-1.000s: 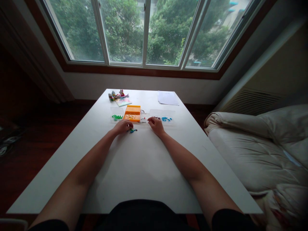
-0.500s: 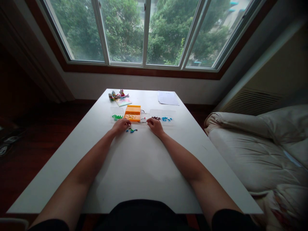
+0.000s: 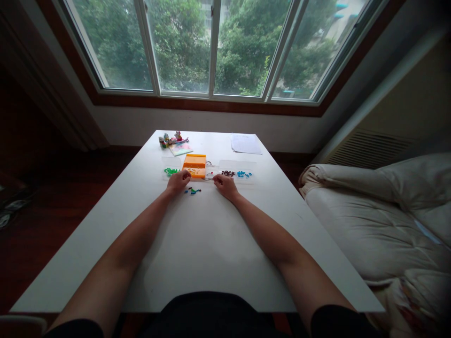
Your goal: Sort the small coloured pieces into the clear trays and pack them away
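My left hand [image 3: 178,181] is over the front left corner of an orange box [image 3: 194,158], its fingers bent together by the small yellow pieces [image 3: 193,171] inside. Whether a piece is between those fingertips is too small to tell. My right hand [image 3: 226,185] rests on the table with thumb and fingers pinched, at the end of a thin dark cord [image 3: 208,179]. Between the hands and nearer to me lies a small cluster of blue, green and dark pieces [image 3: 193,191]. Green pieces [image 3: 171,172] lie in a clear box left of the orange one.
A clear box [image 3: 239,165] on the right holds brown pieces [image 3: 228,173] and blue pieces [image 3: 244,174]. Small figurines [image 3: 170,139] and a pastel card [image 3: 181,149] are at the back left of the white table [image 3: 207,244]. Paper sheets [image 3: 245,143] lie at the back right.
My left hand has shifted slightly forward, from beside the small cluster up to the orange box's front edge. My right hand has moved a little to the left.
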A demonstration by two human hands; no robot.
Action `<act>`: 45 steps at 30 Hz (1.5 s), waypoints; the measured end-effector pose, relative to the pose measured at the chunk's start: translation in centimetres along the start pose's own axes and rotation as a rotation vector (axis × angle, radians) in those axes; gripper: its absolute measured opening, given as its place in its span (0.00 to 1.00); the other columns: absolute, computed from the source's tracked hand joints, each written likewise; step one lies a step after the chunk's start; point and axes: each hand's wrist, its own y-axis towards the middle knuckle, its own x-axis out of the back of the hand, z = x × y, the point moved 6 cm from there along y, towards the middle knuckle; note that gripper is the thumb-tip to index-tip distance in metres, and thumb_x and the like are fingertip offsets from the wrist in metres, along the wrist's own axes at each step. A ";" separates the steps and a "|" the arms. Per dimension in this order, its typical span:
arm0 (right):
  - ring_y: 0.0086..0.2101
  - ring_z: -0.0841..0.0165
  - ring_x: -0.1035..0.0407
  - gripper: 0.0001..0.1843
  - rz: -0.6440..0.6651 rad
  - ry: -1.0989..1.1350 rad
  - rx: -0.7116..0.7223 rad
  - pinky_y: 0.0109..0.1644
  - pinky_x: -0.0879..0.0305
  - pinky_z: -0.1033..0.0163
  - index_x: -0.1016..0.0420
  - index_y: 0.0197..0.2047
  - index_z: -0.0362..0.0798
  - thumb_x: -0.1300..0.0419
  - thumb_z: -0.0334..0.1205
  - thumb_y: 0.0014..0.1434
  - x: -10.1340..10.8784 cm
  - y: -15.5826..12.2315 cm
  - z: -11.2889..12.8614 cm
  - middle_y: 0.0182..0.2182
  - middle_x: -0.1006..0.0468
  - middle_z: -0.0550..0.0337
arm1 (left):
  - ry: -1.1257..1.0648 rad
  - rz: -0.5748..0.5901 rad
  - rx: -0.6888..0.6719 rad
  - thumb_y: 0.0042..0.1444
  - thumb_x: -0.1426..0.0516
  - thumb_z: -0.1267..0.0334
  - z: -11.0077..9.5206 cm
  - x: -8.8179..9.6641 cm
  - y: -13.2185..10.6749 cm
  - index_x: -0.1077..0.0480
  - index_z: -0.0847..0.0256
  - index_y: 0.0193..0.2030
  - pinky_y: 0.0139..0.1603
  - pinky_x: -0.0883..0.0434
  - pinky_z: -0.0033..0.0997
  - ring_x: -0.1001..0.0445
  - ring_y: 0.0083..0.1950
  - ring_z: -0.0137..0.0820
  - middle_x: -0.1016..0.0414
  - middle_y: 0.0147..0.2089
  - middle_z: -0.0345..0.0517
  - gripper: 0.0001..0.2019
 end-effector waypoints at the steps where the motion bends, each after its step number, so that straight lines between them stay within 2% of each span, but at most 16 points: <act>1: 0.32 0.68 0.30 0.11 0.016 0.001 0.021 0.39 0.37 0.65 0.20 0.41 0.50 0.43 0.33 0.59 -0.3 0.0 0.3 0.32 0.21 0.61 | -0.038 -0.014 0.045 0.56 0.44 0.62 0.2 -0.1 0.1 0.24 0.58 0.41 0.36 0.32 0.29 0.24 0.33 0.31 0.20 0.34 0.43 0.09; 5: 0.34 0.67 0.31 0.09 0.121 -0.018 0.138 0.42 0.36 0.64 0.20 0.40 0.50 0.41 0.31 0.60 -1.9 -0.1 2.1 0.34 0.21 0.59 | -0.236 -0.083 0.177 0.57 0.45 0.63 0.9 -0.4 0.7 0.26 0.60 0.44 0.34 0.30 0.27 0.23 0.30 0.29 0.19 0.34 0.43 0.10; 8: 0.38 0.66 0.31 0.08 0.190 -0.056 0.213 0.45 0.36 0.63 0.19 0.41 0.50 0.38 0.32 0.60 -3.1 -0.5 3.3 0.36 0.22 0.57 | -0.370 -0.135 0.265 0.58 0.45 0.62 1.7 -0.6 0.8 0.26 0.62 0.49 0.34 0.28 0.26 0.20 0.31 0.29 0.17 0.42 0.49 0.14; 12: 0.43 0.64 0.31 0.08 0.238 -0.105 0.259 0.49 0.35 0.60 0.19 0.45 0.51 0.36 0.35 0.62 -3.9 -1.0 4.4 0.40 0.23 0.55 | -0.446 -0.130 0.352 0.59 0.43 0.60 2.5 -1.1 0.7 0.26 0.62 0.56 0.28 0.29 0.23 0.20 0.30 0.28 0.18 0.50 0.52 0.19; 16: 0.45 0.62 0.32 0.09 0.246 -0.160 0.290 0.51 0.35 0.58 0.20 0.47 0.52 0.34 0.38 0.62 -4.2 -1.3 5.0 0.42 0.24 0.54 | -0.423 -0.111 0.298 0.61 0.45 0.62 2.3 -1.3 0.7 0.25 0.62 0.55 0.28 0.28 0.24 0.21 0.30 0.27 0.18 0.50 0.51 0.17; 21: 0.46 0.62 0.32 0.04 0.242 -0.190 0.327 0.49 0.36 0.60 0.20 0.42 0.51 0.35 0.36 0.63 -4.4 -1.4 5.0 0.42 0.24 0.54 | -0.271 -0.114 0.102 0.61 0.45 0.64 1.3 -0.3 0.6 0.23 0.60 0.51 0.39 0.25 0.29 0.22 0.33 0.29 0.17 0.45 0.47 0.15; 24: 0.44 0.63 0.31 0.01 0.231 -0.185 0.324 0.47 0.36 0.62 0.21 0.39 0.50 0.35 0.36 0.63 -4.2 -1.3 4.8 0.39 0.23 0.54 | -0.167 -0.111 0.035 0.61 0.45 0.62 0.8 0.3 0.4 0.22 0.59 0.50 0.42 0.27 0.31 0.22 0.35 0.31 0.17 0.44 0.47 0.14; 29: 0.34 0.68 0.31 0.02 0.149 -0.096 0.196 0.41 0.38 0.65 0.23 0.39 0.50 0.38 0.35 0.62 -2.7 -0.8 3.5 0.33 0.22 0.60 | -0.042 0.081 -0.053 0.57 0.42 0.59 0.0 -0.1 0.0 0.19 0.58 0.44 0.41 0.30 0.31 0.23 0.37 0.34 0.17 0.41 0.45 0.13; 34: 0.33 0.68 0.30 0.06 -0.121 0.047 -0.022 0.40 0.35 0.64 0.23 0.39 0.49 0.41 0.39 0.61 0.8 0.2 0.2 0.32 0.21 0.60 | -0.009 0.300 -0.121 0.55 0.41 0.54 0.0 -0.6 -0.3 0.19 0.58 0.41 0.35 0.34 0.29 0.26 0.35 0.33 0.20 0.35 0.44 0.14; 38: 0.33 0.66 0.28 0.10 -0.313 0.112 -0.207 0.40 0.33 0.62 0.23 0.40 0.48 0.42 0.44 0.60 3.2 0.5 -3.2 0.32 0.20 0.58 | -0.051 0.409 -0.174 0.54 0.40 0.52 0.2 -0.5 -0.4 0.19 0.57 0.41 0.35 0.34 0.28 0.27 0.35 0.32 0.20 0.36 0.44 0.14; 41: 0.34 0.64 0.26 0.14 -0.370 0.173 -0.299 0.43 0.31 0.60 0.23 0.43 0.48 0.43 0.46 0.60 3.8 0.6 -5.1 0.33 0.19 0.57 | -0.055 0.464 -0.188 0.55 0.41 0.54 0.3 -0.4 -0.6 0.19 0.57 0.41 0.35 0.34 0.28 0.27 0.35 0.32 0.21 0.35 0.43 0.14; 45: 0.36 0.64 0.24 0.15 -0.408 0.227 -0.322 0.45 0.29 0.59 0.23 0.46 0.48 0.46 0.46 0.62 3.7 0.6 -5.8 0.34 0.18 0.57 | -0.040 0.473 -0.197 0.54 0.42 0.56 0.3 -0.5 -0.6 0.19 0.57 0.41 0.35 0.35 0.28 0.27 0.34 0.32 0.22 0.34 0.44 0.13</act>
